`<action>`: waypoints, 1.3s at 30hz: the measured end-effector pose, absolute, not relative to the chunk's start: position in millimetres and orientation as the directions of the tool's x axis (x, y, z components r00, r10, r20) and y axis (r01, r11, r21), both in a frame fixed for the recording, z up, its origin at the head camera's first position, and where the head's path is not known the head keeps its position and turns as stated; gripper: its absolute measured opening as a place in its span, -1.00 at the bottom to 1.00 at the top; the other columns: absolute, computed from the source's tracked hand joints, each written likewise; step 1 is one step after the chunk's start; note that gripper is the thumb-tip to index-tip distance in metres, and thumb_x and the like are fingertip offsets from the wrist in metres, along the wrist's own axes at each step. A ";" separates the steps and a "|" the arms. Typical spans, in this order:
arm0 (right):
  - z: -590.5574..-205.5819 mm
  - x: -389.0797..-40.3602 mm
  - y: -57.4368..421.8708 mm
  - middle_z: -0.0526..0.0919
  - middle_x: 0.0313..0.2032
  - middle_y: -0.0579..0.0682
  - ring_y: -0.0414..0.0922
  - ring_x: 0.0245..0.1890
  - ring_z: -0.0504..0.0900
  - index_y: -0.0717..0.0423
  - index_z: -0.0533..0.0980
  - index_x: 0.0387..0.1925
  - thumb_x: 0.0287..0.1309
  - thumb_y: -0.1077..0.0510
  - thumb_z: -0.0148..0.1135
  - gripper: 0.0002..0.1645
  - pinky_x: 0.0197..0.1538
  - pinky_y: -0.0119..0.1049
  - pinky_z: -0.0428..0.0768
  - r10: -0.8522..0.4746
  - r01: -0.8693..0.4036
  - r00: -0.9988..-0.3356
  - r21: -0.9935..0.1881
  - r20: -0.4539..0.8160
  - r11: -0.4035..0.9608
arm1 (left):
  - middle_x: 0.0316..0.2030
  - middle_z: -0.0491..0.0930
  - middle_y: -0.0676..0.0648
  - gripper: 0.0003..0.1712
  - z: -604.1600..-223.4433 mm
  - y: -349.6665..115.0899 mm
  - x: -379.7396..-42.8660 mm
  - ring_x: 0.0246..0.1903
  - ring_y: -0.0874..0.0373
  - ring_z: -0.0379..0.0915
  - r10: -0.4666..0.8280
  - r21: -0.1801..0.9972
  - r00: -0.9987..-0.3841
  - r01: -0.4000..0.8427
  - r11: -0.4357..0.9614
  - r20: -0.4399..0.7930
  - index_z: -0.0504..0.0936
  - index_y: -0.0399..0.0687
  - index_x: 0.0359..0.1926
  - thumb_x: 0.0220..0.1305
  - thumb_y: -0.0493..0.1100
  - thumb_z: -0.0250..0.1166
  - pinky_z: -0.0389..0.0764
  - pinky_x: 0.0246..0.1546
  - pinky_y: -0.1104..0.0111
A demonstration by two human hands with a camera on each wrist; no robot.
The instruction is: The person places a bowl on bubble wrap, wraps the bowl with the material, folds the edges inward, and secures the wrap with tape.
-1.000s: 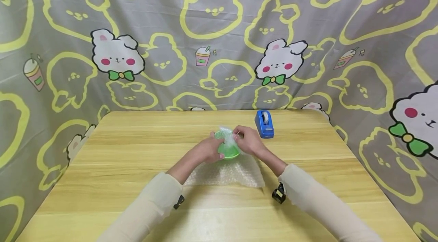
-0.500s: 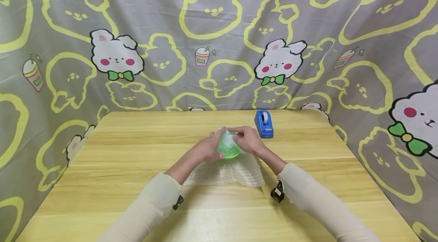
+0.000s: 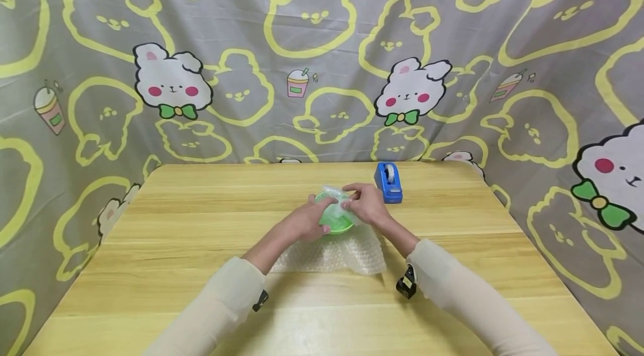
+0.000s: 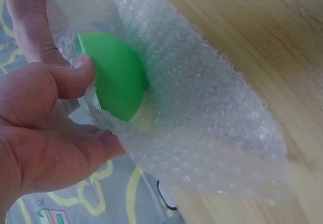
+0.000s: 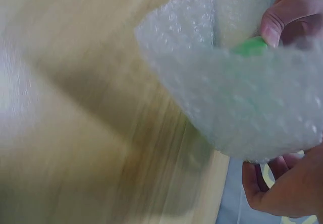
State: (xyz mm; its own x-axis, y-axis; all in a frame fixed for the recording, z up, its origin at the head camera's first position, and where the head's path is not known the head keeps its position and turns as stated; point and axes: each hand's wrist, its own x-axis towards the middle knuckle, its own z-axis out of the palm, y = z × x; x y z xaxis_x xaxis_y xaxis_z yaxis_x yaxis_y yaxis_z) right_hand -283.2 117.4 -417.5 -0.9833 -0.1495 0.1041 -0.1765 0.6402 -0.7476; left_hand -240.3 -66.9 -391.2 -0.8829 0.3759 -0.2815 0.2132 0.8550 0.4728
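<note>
A green bowl point(image 3: 342, 226) stands tilted near the middle of the table, its open side partly covered by a folded flap of bubble wrap. My left hand point(image 3: 307, 219) grips the bowl's left side, with the thumb on the rim and fingers behind the wrap in the left wrist view. The bubble wrap point(image 4: 202, 108) spreads out beneath and around the green bowl point(image 4: 113, 75). With thumb and fingertips, my right hand point(image 3: 366, 203) pinches the wrap at the bowl's right rim. The right wrist view has the right hand point(image 5: 290, 186) under a raised sheet of bubble wrap point(image 5: 242, 98).
A blue tape dispenser point(image 3: 388, 183) stands behind and right of the right hand, close to it. The wooden table point(image 3: 201, 194) ends at a patterned curtain point(image 3: 322, 65) along the back and sides.
The flap of bubble wrap over the bowl was lifted and spread, then folded down inside the rim. The left fingers shifted over it. The bowl stayed about in place.
</note>
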 end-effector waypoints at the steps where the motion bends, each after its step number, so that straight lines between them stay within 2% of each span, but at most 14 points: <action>1: -417.7 -282.6 117.0 0.77 -0.34 0.09 -0.09 -0.39 0.70 0.22 0.64 0.06 0.01 0.25 0.51 -0.49 -0.37 -0.32 0.62 -0.125 -0.161 -0.987 -0.751 0.105 0.640 | 0.56 -0.20 -0.50 -0.21 -391.2 -66.6 -240.3 -0.51 0.08 0.49 0.374 0.465 -0.883 0.214 0.859 -0.284 0.13 0.28 0.57 0.45 -0.12 0.26 0.54 -0.41 0.28; 5: -417.6 -280.8 115.4 0.74 -0.26 0.10 -0.02 -0.28 0.71 0.17 0.53 0.04 -0.12 0.23 0.62 -0.36 -0.26 -0.21 0.66 -0.057 -0.123 -0.992 -0.775 0.112 0.621 | 0.56 -0.20 -0.50 -0.23 -390.6 -65.1 -240.2 -0.46 0.04 0.53 0.367 0.451 -0.883 0.211 0.867 -0.292 0.15 0.26 0.58 0.46 -0.10 0.25 0.58 -0.35 0.23; 7: -416.5 -280.8 116.2 0.71 -0.23 0.11 0.01 -0.23 0.70 0.17 0.51 0.00 -0.13 0.22 0.63 -0.37 -0.21 -0.17 0.66 -0.060 -0.130 -0.991 -0.777 0.118 0.616 | 0.56 -0.18 -0.49 -0.24 -390.6 -64.6 -240.4 -0.41 0.03 0.55 0.364 0.445 -0.885 0.212 0.870 -0.289 0.17 0.24 0.57 0.45 -0.10 0.25 0.60 -0.30 0.21; 10: -412.7 -281.7 121.2 0.70 -0.20 0.14 0.03 -0.16 0.70 0.20 0.54 -0.08 0.00 0.21 0.56 -0.54 -0.14 -0.17 0.67 -0.098 -0.149 -0.989 -0.783 0.112 0.605 | 0.56 -0.18 -0.49 -0.24 -390.1 -64.2 -241.0 -0.38 0.02 0.56 0.359 0.437 -0.886 0.210 0.875 -0.293 0.18 0.23 0.57 0.45 -0.09 0.25 0.61 -0.26 0.20; 12: -408.5 -282.2 126.3 0.71 -0.19 0.15 0.05 -0.12 0.69 0.21 0.59 -0.12 0.14 0.22 0.43 -0.72 -0.14 -0.18 0.65 -0.136 -0.155 -0.987 -0.787 0.091 0.597 | 0.56 -0.19 -0.47 -0.25 -389.6 -64.0 -241.4 -0.39 0.03 0.55 0.355 0.437 -0.886 0.203 0.876 -0.300 0.19 0.23 0.57 0.46 -0.09 0.25 0.60 -0.28 0.22; 14: -404.0 -282.0 131.2 0.73 -0.16 0.18 0.09 -0.07 0.69 0.23 0.62 -0.10 0.22 0.27 0.31 -0.79 -0.12 -0.17 0.66 -0.175 -0.155 -0.983 -0.800 0.064 0.580 | 0.57 -0.21 -0.46 -0.26 -388.6 -63.8 -241.9 -0.43 0.05 0.53 0.350 0.440 -0.884 0.193 0.877 -0.310 0.19 0.24 0.57 0.46 -0.09 0.24 0.56 -0.33 0.26; 18: -401.2 -280.8 137.2 0.70 -0.02 0.23 0.16 0.03 0.67 0.22 0.60 0.07 0.20 0.37 0.22 -0.62 -0.05 -0.09 0.68 -0.235 -0.159 -0.972 -0.799 0.023 0.581 | 0.57 -0.21 -0.44 -0.27 -387.6 -64.0 -242.5 -0.39 0.06 0.53 0.348 0.443 -0.883 0.188 0.877 -0.314 0.20 0.24 0.56 0.47 -0.09 0.24 0.55 -0.32 0.27; 23: -405.6 -280.6 138.3 0.64 0.08 0.27 0.18 0.08 0.64 0.09 0.50 0.28 0.19 0.36 0.26 -0.41 0.00 0.00 0.68 -0.292 -0.189 -0.956 -0.746 -0.007 0.639 | 0.57 -0.17 -0.45 -0.28 -387.4 -64.7 -242.7 -0.15 -0.06 0.61 0.357 0.446 -0.883 0.199 0.873 -0.306 0.23 0.20 0.55 0.46 -0.09 0.25 0.63 -0.09 0.13; 26: -406.7 -282.6 140.1 0.62 0.12 0.28 0.19 0.11 0.63 0.01 0.43 0.37 0.27 0.32 0.22 -0.36 -0.01 0.02 0.68 -0.355 -0.230 -0.934 -0.706 -0.033 0.670 | 0.56 -0.15 -0.45 -0.29 -386.8 -64.5 -242.6 0.06 -0.18 0.59 0.364 0.446 -0.881 0.207 0.871 -0.302 0.24 0.17 0.55 0.46 -0.10 0.23 0.62 0.07 0.03; 29: -407.4 -285.4 143.9 0.54 0.25 0.27 0.20 0.17 0.60 -0.06 0.35 0.45 0.38 0.27 0.13 -0.35 0.03 0.04 0.66 -0.441 -0.283 -0.895 -0.679 -0.066 0.677 | 0.56 -0.12 -0.45 -0.30 -386.1 -64.4 -242.8 0.21 -0.24 0.51 0.369 0.439 -0.880 0.216 0.872 -0.298 0.24 0.14 0.55 0.47 -0.10 0.23 0.57 0.18 -0.03; 33: -409.7 -289.1 148.7 0.36 0.44 0.22 0.23 0.26 0.52 -0.09 0.24 0.53 0.46 0.26 0.06 -0.32 0.12 0.08 0.63 -0.527 -0.326 -0.845 -0.698 -0.087 0.638 | 0.56 -0.09 -0.43 -0.30 -385.9 -64.7 -243.1 0.29 -0.27 0.43 0.373 0.435 -0.879 0.224 0.872 -0.296 0.25 0.15 0.55 0.47 -0.10 0.23 0.52 0.25 -0.06; 39: -411.7 -293.5 151.9 0.22 0.53 0.17 0.25 0.34 0.43 -0.12 0.16 0.57 0.48 0.24 0.06 -0.28 0.25 0.12 0.55 -0.597 -0.339 -0.794 -0.732 -0.115 0.592 | 0.56 -0.07 -0.42 -0.30 -385.9 -66.6 -243.0 0.34 -0.29 0.37 0.390 0.444 -0.873 0.237 0.864 -0.292 0.25 0.15 0.55 0.46 -0.11 0.24 0.45 0.31 -0.09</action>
